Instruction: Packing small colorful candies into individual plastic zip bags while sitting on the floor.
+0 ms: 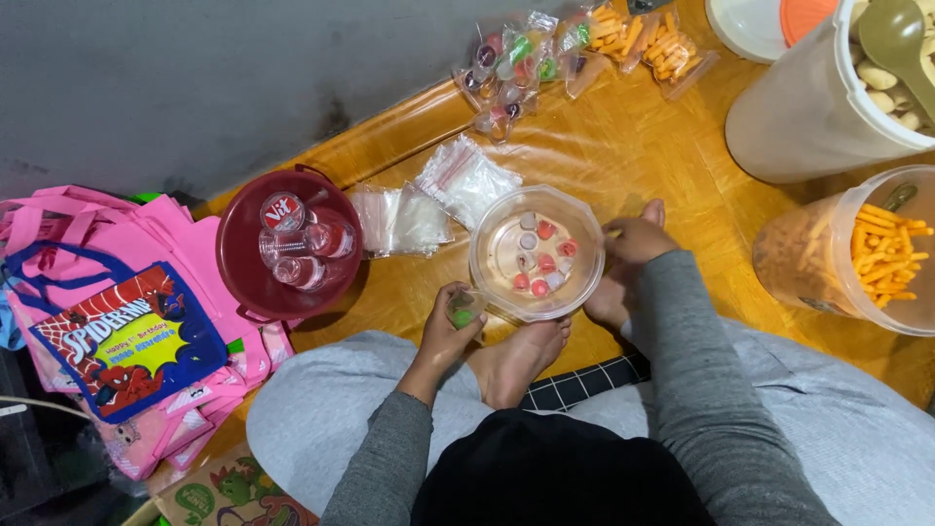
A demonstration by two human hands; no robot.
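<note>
While the person sat cross-legged on the shiny wooden floor [623, 156], a pile of pink bags [117, 321] with a cartoon picture lay at the far left. Just right of the bags stood a dark red bowl [239, 263] with small water bottles [302, 248] lying in it. Next to the bowl lay a few empty little clear zip bags [429, 200]. The left hand [450, 321] was near the person's knee, and its fingers were curled shut around a small clear bag with a green jelly cup [463, 317] inside. That hand touched the near left edge of a clear plastic bowl [584, 229], which sat on the floor just in front of the person's bare foot [516, 356]. Small red and white jelly cups [541, 258] lay in the clear bowl. The right hand [628, 248] rested against the right side of the clear bowl with its fingers bent, but I could not tell if it held anything. Farther away, near the wall, lay filled little bags of jelly cups [511, 63] and bags of orange snack sticks [648, 44]. At the right stood a big white tub [808, 117] with pale snacks and a scoop [896, 39], and nearer, a clear tub of orange snack sticks [877, 253].
</note>
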